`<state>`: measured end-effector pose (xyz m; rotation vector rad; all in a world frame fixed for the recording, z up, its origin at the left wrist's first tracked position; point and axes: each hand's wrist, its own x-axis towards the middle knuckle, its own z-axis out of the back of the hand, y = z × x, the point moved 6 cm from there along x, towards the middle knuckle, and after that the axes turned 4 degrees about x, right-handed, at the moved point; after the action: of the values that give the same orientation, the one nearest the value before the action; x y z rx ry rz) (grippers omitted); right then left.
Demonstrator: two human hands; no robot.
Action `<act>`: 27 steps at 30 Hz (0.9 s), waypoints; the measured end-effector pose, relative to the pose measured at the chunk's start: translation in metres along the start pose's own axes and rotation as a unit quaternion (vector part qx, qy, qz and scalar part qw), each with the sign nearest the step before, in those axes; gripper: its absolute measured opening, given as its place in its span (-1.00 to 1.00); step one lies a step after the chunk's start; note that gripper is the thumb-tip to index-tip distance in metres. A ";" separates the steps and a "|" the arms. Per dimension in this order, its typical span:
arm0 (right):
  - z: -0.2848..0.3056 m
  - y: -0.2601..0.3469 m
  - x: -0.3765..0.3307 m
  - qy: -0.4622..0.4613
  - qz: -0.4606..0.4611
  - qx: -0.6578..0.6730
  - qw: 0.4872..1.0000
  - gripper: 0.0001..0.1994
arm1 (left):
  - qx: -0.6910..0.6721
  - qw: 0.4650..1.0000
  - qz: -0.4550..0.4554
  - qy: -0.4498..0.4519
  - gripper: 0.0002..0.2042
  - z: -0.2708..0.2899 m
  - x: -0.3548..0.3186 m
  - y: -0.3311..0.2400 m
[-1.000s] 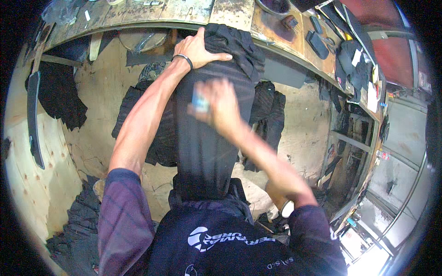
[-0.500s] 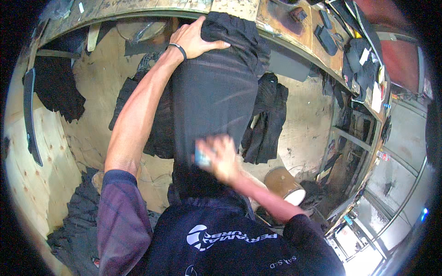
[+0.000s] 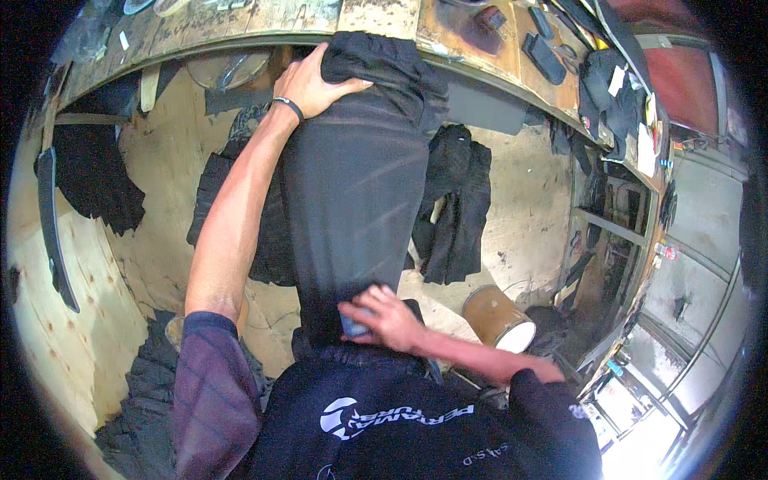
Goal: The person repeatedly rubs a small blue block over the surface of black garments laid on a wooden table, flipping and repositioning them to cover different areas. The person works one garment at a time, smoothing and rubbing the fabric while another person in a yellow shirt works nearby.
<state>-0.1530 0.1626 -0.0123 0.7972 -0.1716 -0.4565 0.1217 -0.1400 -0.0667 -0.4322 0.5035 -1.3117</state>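
Note:
Black trousers (image 3: 356,168) with a gathered waistband stretch from the bench edge down toward my lap. My left hand (image 3: 310,84), a dark band at its wrist, grips their upper left edge; the thumb lies across the cloth and the fingers reach up beside the waistband. Low on the cloth, close to my body, my right hand (image 3: 388,322) is closed around a small bluish block (image 3: 353,322). The block rests against the fabric, and its exact kind is unclear. Part of it is hidden by the fingers.
A worn wooden bench (image 3: 296,18) runs along the far side. On its right lie a dark block (image 3: 544,58), scissors (image 3: 569,56) and dark cloth (image 3: 604,92). More black garments (image 3: 460,204) lie below. A brown cylinder (image 3: 492,316) sits right of my right hand.
My right hand has moved down the trousers toward my body with the bluish block. My left hand keeps its hold by the waistband. The whole view has shifted slightly.

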 end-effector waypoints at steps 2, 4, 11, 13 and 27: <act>0.067 -0.027 0.069 -0.049 -0.060 -0.038 0.996 -0.29 | 0.012 1.000 -0.006 -0.018 0.15 0.005 0.000 -0.001; 0.082 -0.058 0.090 -0.147 -0.096 -0.129 0.976 -0.35 | 0.005 1.000 -0.021 -0.005 0.16 0.007 -0.001 -0.005; 0.024 0.021 0.016 -0.039 -0.103 0.046 0.993 -0.29 | 0.103 0.988 -0.005 -0.117 0.43 0.016 -0.017 -0.039; 0.047 0.009 0.037 -0.087 -0.034 0.038 0.995 -0.35 | 0.043 0.998 0.031 -0.017 0.46 0.001 -0.018 -0.042; 0.114 -0.065 0.185 -0.181 -0.026 -0.061 0.981 -0.49 | 0.070 0.995 0.027 -0.060 0.43 0.009 -0.002 -0.035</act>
<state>-0.0461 -0.0354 0.0158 0.5942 -0.4575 -0.6547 0.0989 -0.1446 -0.0391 -0.3756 0.3172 -1.2522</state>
